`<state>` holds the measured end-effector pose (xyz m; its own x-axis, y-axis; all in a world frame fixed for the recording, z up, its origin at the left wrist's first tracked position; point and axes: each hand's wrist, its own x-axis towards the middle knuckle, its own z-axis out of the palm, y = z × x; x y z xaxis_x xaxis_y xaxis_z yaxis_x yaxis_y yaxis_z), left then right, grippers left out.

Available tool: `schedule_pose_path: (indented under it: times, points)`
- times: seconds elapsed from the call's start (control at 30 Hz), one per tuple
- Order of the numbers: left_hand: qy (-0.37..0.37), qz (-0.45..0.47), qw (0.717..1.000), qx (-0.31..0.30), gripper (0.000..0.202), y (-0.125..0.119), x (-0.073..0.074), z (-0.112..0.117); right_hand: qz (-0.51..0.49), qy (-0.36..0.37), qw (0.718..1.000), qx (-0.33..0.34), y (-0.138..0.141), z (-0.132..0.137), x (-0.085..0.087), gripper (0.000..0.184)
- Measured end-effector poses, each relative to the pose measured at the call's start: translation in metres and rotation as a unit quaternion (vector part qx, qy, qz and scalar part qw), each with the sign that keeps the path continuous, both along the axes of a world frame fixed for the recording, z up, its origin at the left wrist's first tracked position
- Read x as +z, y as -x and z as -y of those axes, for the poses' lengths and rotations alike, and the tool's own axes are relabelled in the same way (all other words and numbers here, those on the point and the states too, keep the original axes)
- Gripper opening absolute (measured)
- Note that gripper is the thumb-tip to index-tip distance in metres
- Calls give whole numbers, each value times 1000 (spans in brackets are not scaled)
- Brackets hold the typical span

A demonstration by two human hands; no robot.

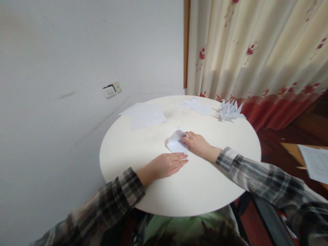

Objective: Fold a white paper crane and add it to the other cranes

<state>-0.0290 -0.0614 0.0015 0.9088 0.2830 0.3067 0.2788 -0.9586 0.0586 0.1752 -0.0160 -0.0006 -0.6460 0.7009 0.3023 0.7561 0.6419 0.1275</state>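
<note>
A partly folded sheet of white paper (176, 145) lies near the middle of the round white table (123, 164), one flap raised. My right hand (197, 144) grips the paper's right edge, its fingers curled around the flap. Across the near corner of the paper rests my left hand (166, 165), its fingers stretched out flat and close together. The lowest tip of the paper is partly hidden by those fingers.
Loose white sheets (148, 115) lie at the table's back left, and smaller paper pieces (197, 106) at the back. Folded paper shapes (229, 111) are heaped at the back right. A wall with a socket (109, 91) borders the left; a curtain (246, 51) hangs behind.
</note>
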Motion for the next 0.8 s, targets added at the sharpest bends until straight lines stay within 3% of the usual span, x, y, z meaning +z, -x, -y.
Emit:
schedule_pose_path:
  times: [0.27, 0.43, 0.8]
  points:
    - [49, 7, 999, 12, 31, 0, 3, 3, -2, -4, 1000, 8, -2, -2, 0, 17]
    - [87, 18, 995, 50, 39, 0, 4, 4, -2, 11, 1000, -1, -1, -1, 2, 18]
    - [53, 4, 998, 46, 35, -4, 5, 3, -1, 12, 1000, -2, -1, 0, 3, 16]
